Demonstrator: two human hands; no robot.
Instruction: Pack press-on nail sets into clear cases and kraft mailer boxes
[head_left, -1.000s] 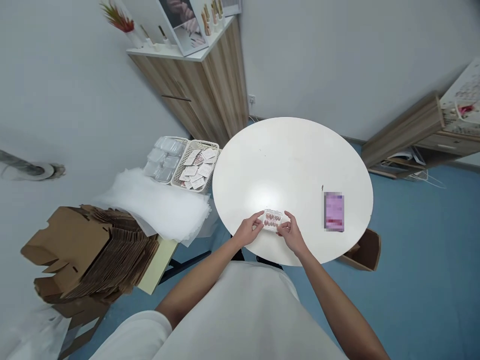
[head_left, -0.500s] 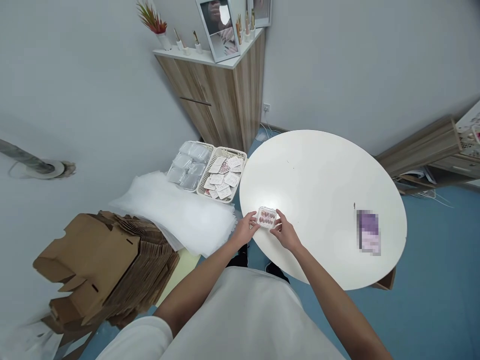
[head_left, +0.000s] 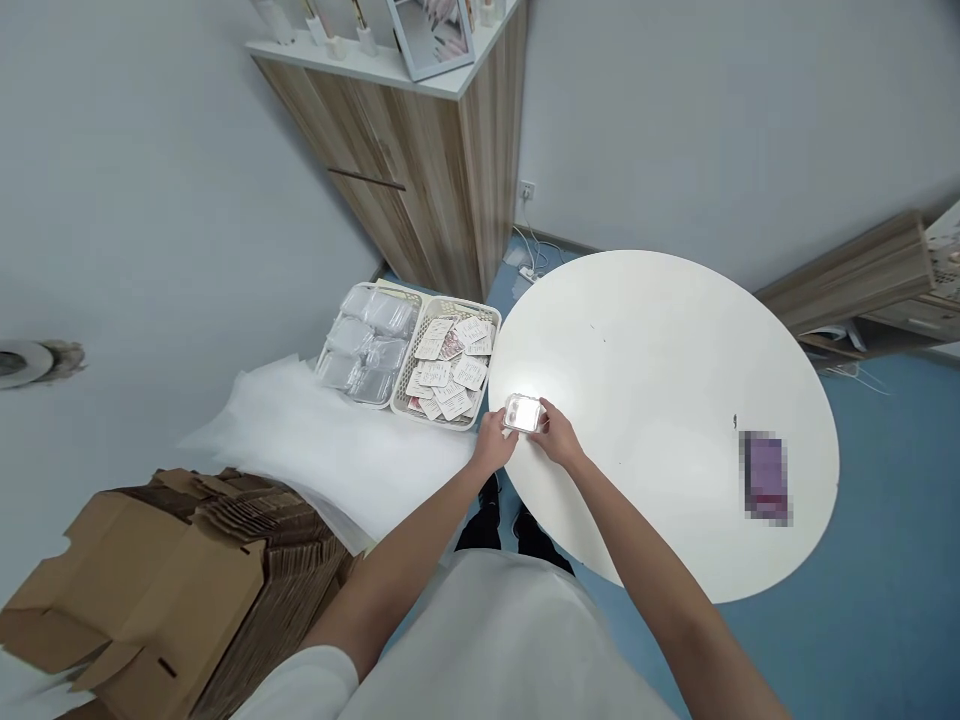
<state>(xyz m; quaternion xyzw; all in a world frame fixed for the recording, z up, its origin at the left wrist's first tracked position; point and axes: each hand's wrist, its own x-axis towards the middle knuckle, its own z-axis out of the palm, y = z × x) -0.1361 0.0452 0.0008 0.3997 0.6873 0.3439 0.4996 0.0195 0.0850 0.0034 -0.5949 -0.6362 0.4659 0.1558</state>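
Observation:
Between both hands is a small clear case of press-on nails [head_left: 523, 413], held over the near left edge of the white round table. Bright glare on its lid now hides the nails inside. My left hand [head_left: 493, 441] grips the case's left side with fingers and thumb. On the opposite side, my right hand [head_left: 558, 436] pinches its right edge. Just left of the hands stands a cream basket [head_left: 496, 350] holding printed white cards [head_left: 470, 373].
A second basket beside it holds clear plastic packs [head_left: 386, 312]. White foam sheets [head_left: 337, 440] and a stack of folded cardboard boxes [head_left: 187, 590] lie at the left. A blurred purple object [head_left: 766, 470] rests on the round table [head_left: 675, 380]. A wooden cabinet [head_left: 420, 190] stands behind.
The view has tilted down and shifted. The case, still in both hands, has turned so that glare covers its lid; the rows of nails seen earlier no longer show.

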